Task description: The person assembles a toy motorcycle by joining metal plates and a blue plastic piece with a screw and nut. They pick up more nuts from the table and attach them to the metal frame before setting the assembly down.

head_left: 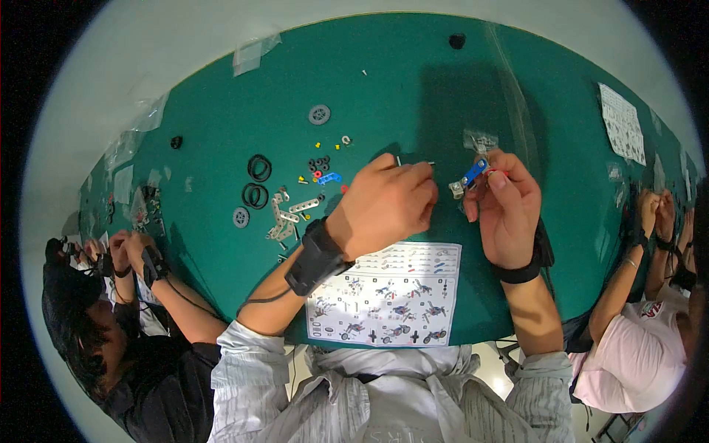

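My left hand (pixel 388 196) is closed, its fingertips pinched around a thin metal rod (pixel 431 163) whose end pokes out past them. Its kind is hard to make out. To the right, my right hand (pixel 509 210) grips a small toy-model assembly between thumb and fingers. A blue perforated strip (pixel 475 172) shows there, with a silver bracket (pixel 456 190) at its lower end and a bit of red by the thumb. Left of my left hand lie silver perforated strips (pixel 303 206), a blue bracket (pixel 329 179) and small black parts (pixel 319 164).
A printed instruction sheet (pixel 384 295) lies before me. Black rubber rings (pixel 258 168), a grey wheel (pixel 319 114) and a small plastic bag (pixel 481 140) rest on the green table (pixel 384 44). People work on both sides; another sheet (pixel 622 122) is at right.
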A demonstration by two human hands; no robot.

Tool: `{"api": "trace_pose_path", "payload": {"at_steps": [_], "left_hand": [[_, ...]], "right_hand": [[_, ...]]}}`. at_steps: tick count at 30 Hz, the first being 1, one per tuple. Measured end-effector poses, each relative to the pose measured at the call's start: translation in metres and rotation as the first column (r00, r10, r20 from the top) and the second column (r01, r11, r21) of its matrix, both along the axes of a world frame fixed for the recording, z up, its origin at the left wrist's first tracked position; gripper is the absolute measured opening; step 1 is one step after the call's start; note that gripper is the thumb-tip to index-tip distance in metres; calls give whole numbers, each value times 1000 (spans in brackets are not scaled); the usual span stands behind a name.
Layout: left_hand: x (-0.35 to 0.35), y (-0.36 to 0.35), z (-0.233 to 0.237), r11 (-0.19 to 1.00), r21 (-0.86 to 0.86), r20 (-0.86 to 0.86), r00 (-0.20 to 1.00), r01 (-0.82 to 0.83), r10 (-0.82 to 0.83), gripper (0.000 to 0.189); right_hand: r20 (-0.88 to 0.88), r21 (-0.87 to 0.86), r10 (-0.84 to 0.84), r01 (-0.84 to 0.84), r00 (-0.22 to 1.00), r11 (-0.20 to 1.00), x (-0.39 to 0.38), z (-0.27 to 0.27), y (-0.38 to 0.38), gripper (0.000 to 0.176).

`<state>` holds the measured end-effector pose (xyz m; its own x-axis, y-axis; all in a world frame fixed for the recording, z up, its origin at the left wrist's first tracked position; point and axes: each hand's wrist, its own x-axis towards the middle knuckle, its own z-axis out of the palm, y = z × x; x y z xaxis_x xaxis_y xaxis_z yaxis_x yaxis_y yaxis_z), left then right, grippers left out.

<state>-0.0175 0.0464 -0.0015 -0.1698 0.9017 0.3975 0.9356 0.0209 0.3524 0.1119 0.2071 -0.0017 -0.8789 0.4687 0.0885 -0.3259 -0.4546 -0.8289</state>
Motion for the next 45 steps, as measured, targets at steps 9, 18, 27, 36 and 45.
{"api": "trace_pose_path", "payload": {"at_steps": [9, 18, 27, 36, 45], "left_hand": [[7, -7, 10, 917, 334, 820, 548, -219, -168, 14], [13, -13, 13, 935, 341, 629, 762, -96, -151, 20], [21, -14, 13, 905, 400, 462, 885, -146, -61, 22], [23, -12, 13, 899, 409, 464, 884, -155, -59, 22], [27, -13, 8, 895, 428, 545, 825, -125, -146, 24]], "right_hand": [[-41, 353, -21, 35, 999, 935, 5, 5, -9, 14], [-130, 710, -44, 124, 991, 693, 0, 9, -10, 19], [-125, 696, -40, 117, 991, 709, -1, 8, -11, 18], [-148, 757, -23, 128, 989, 641, -1, 13, -8, 19], [-167, 832, -73, 180, 983, 525, 1, 16, -5, 24]]}}
